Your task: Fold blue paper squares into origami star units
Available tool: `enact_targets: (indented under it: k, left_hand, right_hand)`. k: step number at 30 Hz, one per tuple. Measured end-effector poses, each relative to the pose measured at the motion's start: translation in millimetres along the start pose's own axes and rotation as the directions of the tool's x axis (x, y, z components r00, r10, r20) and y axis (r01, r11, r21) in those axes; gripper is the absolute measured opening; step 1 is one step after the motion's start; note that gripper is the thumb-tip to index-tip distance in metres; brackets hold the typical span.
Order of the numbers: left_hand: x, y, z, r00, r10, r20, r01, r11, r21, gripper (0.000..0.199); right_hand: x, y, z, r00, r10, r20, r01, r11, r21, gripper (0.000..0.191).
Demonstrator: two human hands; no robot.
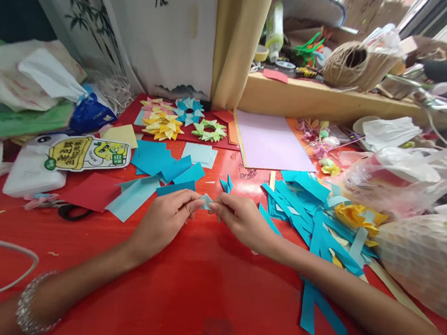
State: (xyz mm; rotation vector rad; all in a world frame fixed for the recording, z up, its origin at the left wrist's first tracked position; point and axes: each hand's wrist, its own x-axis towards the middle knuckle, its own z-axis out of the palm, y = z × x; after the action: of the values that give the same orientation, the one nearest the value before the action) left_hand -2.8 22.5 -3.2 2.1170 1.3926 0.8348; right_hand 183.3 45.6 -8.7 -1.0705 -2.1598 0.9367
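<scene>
- A small piece of folded pale blue paper (205,202) is held up between the fingertips of both hands, above the red table (177,291).
- Its left side is pinched between the thumb and forefinger of the left hand (172,210); the remaining fingers are curled underneath.
- Its right corner is pinched by the thumb and forefinger of the right hand (242,218); how firmly it is pressed cannot be told.
- A peak is shown in the middle of the paper, between the two grips; the finer creases are too small to be made out.
- The paper can be judged very light and thin, a little stiffer along folded edges, hardly slippery, but easily creased or torn if pulled hard.
- It is best taken by the outer corners or folded edges, with light pressure, so that the peak is not crushed.
- Just beyond the right fingertips, a folded blue piece (227,183) is laid on the table.
- Beyond and to the left of the left fingers, blue paper pieces (154,158) are spread.
- To the right of the right fingers, blue paper strips (299,208) are heaped.
- Well beyond both sets of fingers, a green paper ring (209,130) is set.
</scene>
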Motion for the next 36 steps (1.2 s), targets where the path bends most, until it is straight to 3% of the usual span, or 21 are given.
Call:
enact_targets:
  k: [3, 6, 8, 12, 15, 18, 19, 21, 22, 23, 24, 25, 26, 28, 30, 31, 33, 34, 36]
  left_hand:
    - [4, -7, -5.0, 0.987, 0.108, -0.120, -0.058, 0.930, 0.362, 0.027]
    - [9, -15, -9.1, 0.970, 0.210, -0.123, -0.032, 0.614, 0.789, 0.030]
    - [10, -19, -10.7, 0.978, 0.191, -0.083, -0.017, 0.471, 0.882, 0.029]
    - [8, -22, -11.9, 0.983, 0.185, 0.013, -0.089, 0.410, 0.908, 0.018]
    - [7, -23, -12.5, 0.963, 0.267, 0.027, -0.153, 0.463, 0.873, 0.021]
    - [7, -18, -13.8, 0.924, 0.366, -0.109, -0.174, 0.657, 0.734, 0.019]
    - [7, -15, -14.4, 0.923, 0.343, -0.172, -0.161, 0.752, 0.640, 0.018]
    - [6, -8, -15.3, 0.953, 0.189, -0.236, -0.085, 0.917, 0.389, 0.016]
    - [6, -6, -15.2, 0.968, 0.091, -0.233, -0.027, 0.964, 0.263, 0.016]
    - [5, -3, -14.4, 0.975, 0.006, -0.222, 0.031, 0.986, 0.163, 0.018]
    - [4, -2, -12.9, 0.975, -0.042, -0.218, 0.066, 0.992, 0.106, 0.019]
    - [3, -2, -10.5, 0.973, -0.032, -0.228, 0.055, 0.994, 0.098, 0.019]
    - [1, -3, -7.2, 0.970, 0.037, -0.240, -0.004, 0.991, 0.136, 0.017]
    - [-3, -5, 0.6, 0.943, 0.263, -0.204, -0.202, 0.939, 0.279, 0.015]
    - [-6, -7, 7.9, 0.902, 0.421, -0.094, -0.368, 0.865, 0.340, 0.015]
    - [-7, -7, 10.4, 0.901, 0.432, -0.052, -0.392, 0.858, 0.333, 0.016]
    - [-7, -6, 12.5, 0.934, 0.354, -0.040, -0.328, 0.899, 0.289, 0.018]
    - [-6, -6, 12.2, 0.956, 0.284, -0.071, -0.257, 0.931, 0.260, 0.019]
    - [-2, -7, 10.0, 0.982, 0.100, -0.162, -0.077, 0.987, 0.141, 0.018]
  right_hand:
    - [11, -4, -26, 0.991, 0.036, -0.129, -0.057, 0.985, -0.162, 0.028]
    - [22, 0, -53, 0.972, 0.113, -0.208, -0.195, 0.880, -0.433, 0.036]
    - [26, 7, -65, 0.960, 0.209, -0.186, -0.280, 0.707, -0.650, 0.038]
    - [26, 18, -74, 0.959, 0.262, -0.107, -0.258, 0.655, -0.710, 0.036]
    - [24, 17, -75, 0.954, 0.283, -0.099, -0.266, 0.644, -0.717, 0.038]
    - [23, 11, -74, 0.947, 0.298, -0.123, -0.293, 0.638, -0.712, 0.036]
    - [23, 8, -73, 0.947, 0.292, -0.137, -0.300, 0.643, -0.705, 0.033]
    - [23, 2, -67, 0.951, 0.268, -0.154, -0.303, 0.706, -0.640, 0.032]
    - [21, -2, -62, 0.955, 0.249, -0.158, -0.295, 0.801, -0.520, 0.035]
    - [20, -6, -55, 0.965, 0.248, -0.087, -0.263, 0.919, -0.293, 0.039]
    - [17, -10, -46, 0.967, 0.250, 0.052, -0.249, 0.968, -0.013, 0.045]
    - [14, -14, -37, 0.954, 0.235, 0.188, -0.273, 0.937, 0.217, 0.052]
    - [11, -17, -26, 0.944, 0.221, 0.245, -0.302, 0.876, 0.375, 0.056]
    - [5, -21, -7, 0.937, 0.192, 0.291, -0.327, 0.773, 0.544, 0.056]
    - [1, -19, 7, 0.949, 0.180, 0.257, -0.305, 0.720, 0.623, 0.048]
    - [1, -17, 12, 0.953, 0.192, 0.233, -0.299, 0.698, 0.651, 0.043]
    - [1, -9, 18, 0.944, 0.243, 0.223, -0.327, 0.610, 0.722, 0.034]
    - [2, -3, 19, 0.940, 0.265, 0.214, -0.333, 0.580, 0.744, 0.030]
    - [3, 6, 20, 0.944, 0.253, 0.210, -0.323, 0.603, 0.729, 0.026]
